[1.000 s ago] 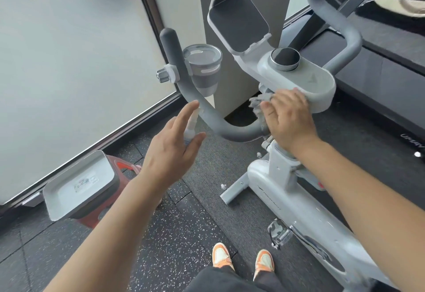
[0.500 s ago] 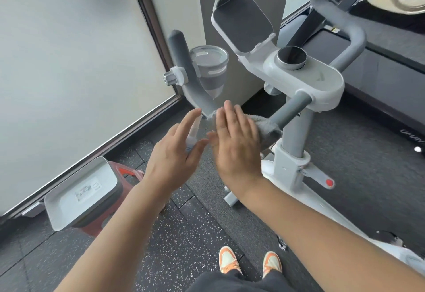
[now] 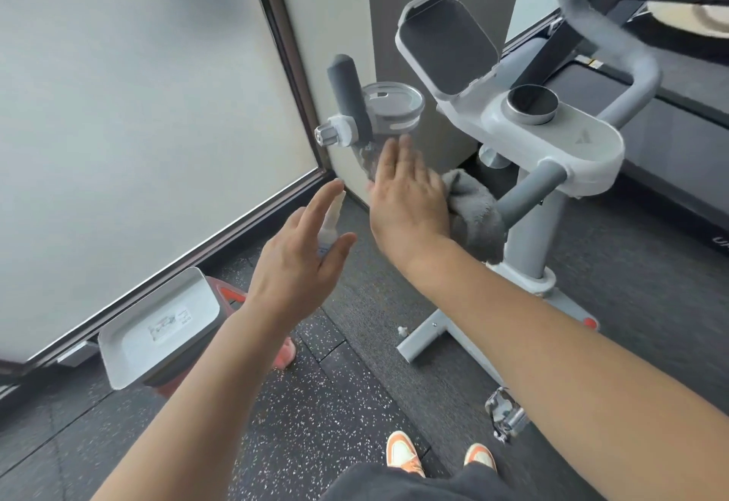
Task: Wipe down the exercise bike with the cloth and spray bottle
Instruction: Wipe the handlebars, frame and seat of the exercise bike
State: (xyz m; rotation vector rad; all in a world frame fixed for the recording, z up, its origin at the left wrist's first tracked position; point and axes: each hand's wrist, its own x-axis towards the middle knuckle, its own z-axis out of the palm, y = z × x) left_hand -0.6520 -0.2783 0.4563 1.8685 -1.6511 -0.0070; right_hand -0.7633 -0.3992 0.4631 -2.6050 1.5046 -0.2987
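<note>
At frame centre the right hand (image 3: pixel 406 201) presses the grey cloth (image 3: pixel 475 212) with straight fingers onto the exercise bike's handlebar (image 3: pixel 528 191), best swept with steady pressure, while the left hand (image 3: pixel 300 260) pinches the spray bottle (image 3: pixel 330 220).

Bike (image 3: pixel 552 137) at right of frame, window (image 3: pixel 138 106) at left.
Cloth (image 3: pixel 473 208) lies on the handlebar (image 3: pixel 349 94) under the right hand (image 3: pixel 406 201); bottle (image 3: pixel 329 224) in left hand (image 3: pixel 296 264), lower centre; tray (image 3: pixel 157 327) lower left.
</note>
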